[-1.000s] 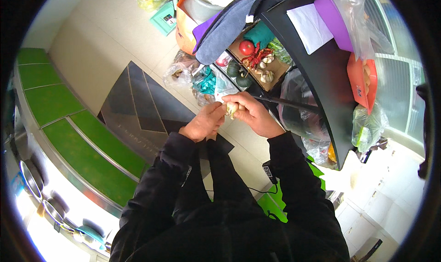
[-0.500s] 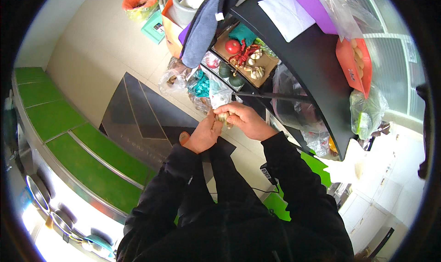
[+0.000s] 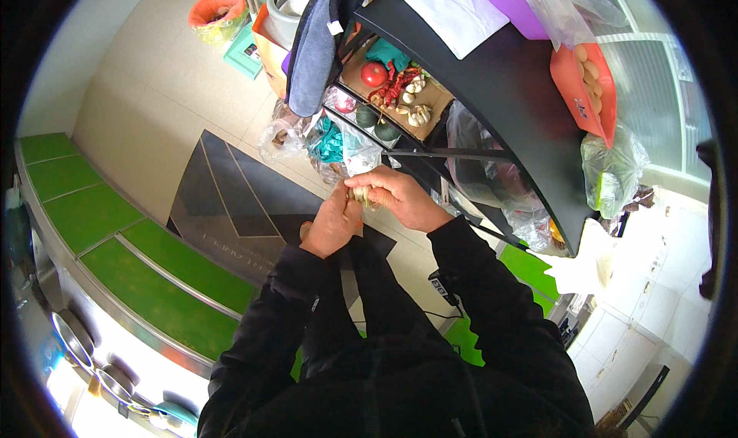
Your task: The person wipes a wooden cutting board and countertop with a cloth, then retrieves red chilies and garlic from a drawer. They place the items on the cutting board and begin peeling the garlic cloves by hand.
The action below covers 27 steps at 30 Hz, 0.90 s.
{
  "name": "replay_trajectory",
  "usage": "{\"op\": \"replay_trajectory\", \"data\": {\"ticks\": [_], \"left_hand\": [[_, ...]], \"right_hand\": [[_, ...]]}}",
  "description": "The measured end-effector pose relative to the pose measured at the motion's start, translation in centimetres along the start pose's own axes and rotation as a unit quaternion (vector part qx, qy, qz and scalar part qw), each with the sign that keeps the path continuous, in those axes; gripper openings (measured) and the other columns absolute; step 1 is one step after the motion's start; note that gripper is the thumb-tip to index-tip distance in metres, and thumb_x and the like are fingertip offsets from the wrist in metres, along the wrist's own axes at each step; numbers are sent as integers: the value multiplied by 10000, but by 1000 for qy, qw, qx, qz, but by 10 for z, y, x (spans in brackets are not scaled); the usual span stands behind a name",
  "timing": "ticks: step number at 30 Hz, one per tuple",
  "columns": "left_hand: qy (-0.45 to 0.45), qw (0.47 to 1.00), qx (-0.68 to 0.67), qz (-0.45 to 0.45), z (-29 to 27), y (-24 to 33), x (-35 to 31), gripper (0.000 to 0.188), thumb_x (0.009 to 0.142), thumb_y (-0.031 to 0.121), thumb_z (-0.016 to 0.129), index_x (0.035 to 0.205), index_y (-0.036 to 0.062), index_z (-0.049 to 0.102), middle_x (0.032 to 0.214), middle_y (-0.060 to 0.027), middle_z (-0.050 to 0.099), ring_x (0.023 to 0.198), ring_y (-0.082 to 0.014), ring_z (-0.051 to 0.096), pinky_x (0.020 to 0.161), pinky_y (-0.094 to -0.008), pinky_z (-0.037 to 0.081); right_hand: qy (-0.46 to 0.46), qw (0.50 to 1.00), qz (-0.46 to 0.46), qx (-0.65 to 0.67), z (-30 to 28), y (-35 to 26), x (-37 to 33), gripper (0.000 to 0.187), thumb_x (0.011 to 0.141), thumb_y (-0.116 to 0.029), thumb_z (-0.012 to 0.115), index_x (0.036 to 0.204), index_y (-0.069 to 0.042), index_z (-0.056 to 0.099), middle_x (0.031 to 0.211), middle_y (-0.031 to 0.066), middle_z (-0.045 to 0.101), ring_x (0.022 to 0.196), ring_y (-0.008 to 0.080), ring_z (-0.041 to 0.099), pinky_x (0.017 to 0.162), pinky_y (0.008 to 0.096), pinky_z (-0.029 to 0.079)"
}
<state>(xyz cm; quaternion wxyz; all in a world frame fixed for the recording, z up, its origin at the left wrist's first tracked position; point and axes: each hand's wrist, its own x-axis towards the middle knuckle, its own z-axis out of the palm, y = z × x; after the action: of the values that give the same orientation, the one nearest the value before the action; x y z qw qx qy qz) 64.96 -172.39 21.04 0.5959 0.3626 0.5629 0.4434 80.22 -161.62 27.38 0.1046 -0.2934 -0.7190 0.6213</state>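
Both hands meet in front of me, around a pale garlic bulb (image 3: 360,194). My left hand (image 3: 330,224) is closed on the bulb from one side. My right hand (image 3: 409,200) pinches it from the other, thumb and index finger on its top. The fingers hide much of the bulb. Just beyond, a cardboard-lined shelf (image 3: 438,106) carries more garlic (image 3: 419,116), dried red chilies (image 3: 393,90) and a tomato (image 3: 374,74).
Dark green squashes (image 3: 366,116) sit one level below. Plastic bags (image 3: 329,142) lie on the floor beside the rack. On the black rack top (image 3: 530,115) are a paper sheet (image 3: 455,14) and an orange basket (image 3: 569,92) of eggs. Green cabinets (image 3: 154,284) line the left.
The view has shifted slightly, so the rack sits a little further left. Both hands stay on the garlic bulb, with the fingers slightly moved.
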Motion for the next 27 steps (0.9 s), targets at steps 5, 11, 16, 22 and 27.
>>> {"op": "replay_trajectory", "data": {"ticks": [5, 11, 16, 22, 27], "left_hand": [[-33, 986, -111, -120, -3, 17, -1, 307, 965, 124, 447, 1250, 18, 488, 763, -35, 532, 606, -120, 503, 533, -283, 418], [-9, 952, -228, -204, 0, 33, -4, 355, 1028, 281, 507, 1311, 67, 479, 691, 60, 350, 516, -29, 296, 445, -195, 240], [21, 979, -177, -102, 1, 27, -6, 429, 1004, 341, 613, 1226, -2, 485, 690, -6, 521, 514, -80, 432, 450, -247, 336], [104, 992, 63, -31, 8, 23, -9, 358, 916, 202, 735, 1123, -3, 526, 580, -41, 548, 521, -81, 471, 491, -289, 372], [108, 991, 73, -37, 4, 23, -10, 312, 921, 168, 722, 1092, -14, 535, 645, -60, 626, 583, -59, 503, 518, -252, 386]], "right_hand": [[12, 1000, 17, 21, 3, 3, 1, 255, 1009, -65, 525, 1229, -25, 648, 1170, 139, 661, 1066, 235, 643, 907, 317, 509], [60, 998, 23, 19, 6, 10, 3, 260, 1010, -60, 504, 1218, -16, 653, 1176, 144, 664, 1079, 241, 644, 918, 318, 507], [143, 969, 85, 183, 14, 15, 8, 268, 1037, -102, 498, 1240, -24, 654, 1215, 87, 658, 1039, 117, 627, 896, 254, 509], [146, 951, 118, 244, 20, 15, 6, 288, 1065, -137, 445, 1272, -37, 618, 1251, 82, 632, 1034, 131, 636, 835, 284, 577], [118, 921, 151, 339, 23, 18, 2, 329, 1085, -180, 376, 1320, -61, 572, 1231, 91, 619, 1029, 168, 653, 805, 324, 608]]}}
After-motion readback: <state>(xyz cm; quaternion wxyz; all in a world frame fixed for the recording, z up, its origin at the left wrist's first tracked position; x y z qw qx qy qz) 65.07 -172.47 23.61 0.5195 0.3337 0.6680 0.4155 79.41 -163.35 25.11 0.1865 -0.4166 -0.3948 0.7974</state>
